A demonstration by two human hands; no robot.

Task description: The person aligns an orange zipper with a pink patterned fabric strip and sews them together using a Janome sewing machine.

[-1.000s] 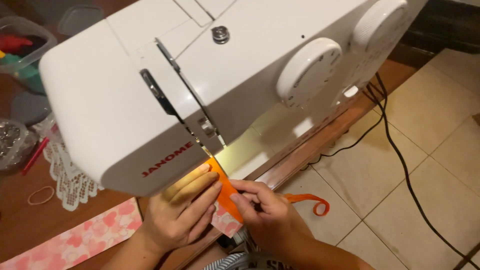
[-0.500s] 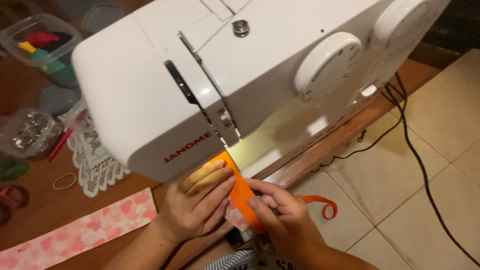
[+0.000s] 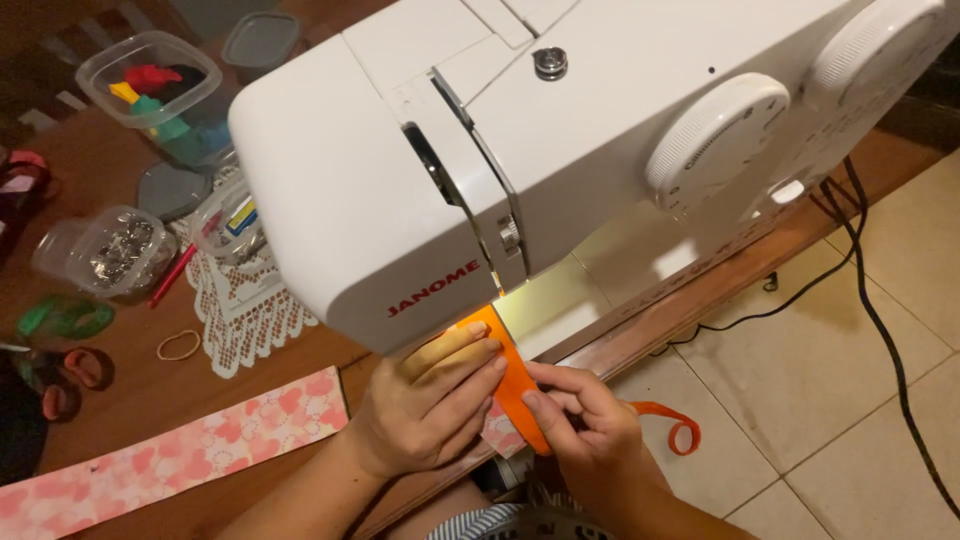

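the left hand (image 3: 425,405) lies flat with fingers pressing the orange ribbon (image 3: 512,385) just under the near end of the white sewing machine (image 3: 560,150). the right hand (image 3: 585,425) pinches the ribbon's near part, it seems between thumb and fingers. left of them lies a pink patterned cloth strip (image 3: 170,460) on the wooden table (image 3: 110,385).

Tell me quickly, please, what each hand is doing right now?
Left hand: fingers flat, pressing the orange ribbon down by the sewing machine.
Right hand: pinching the same ribbon.
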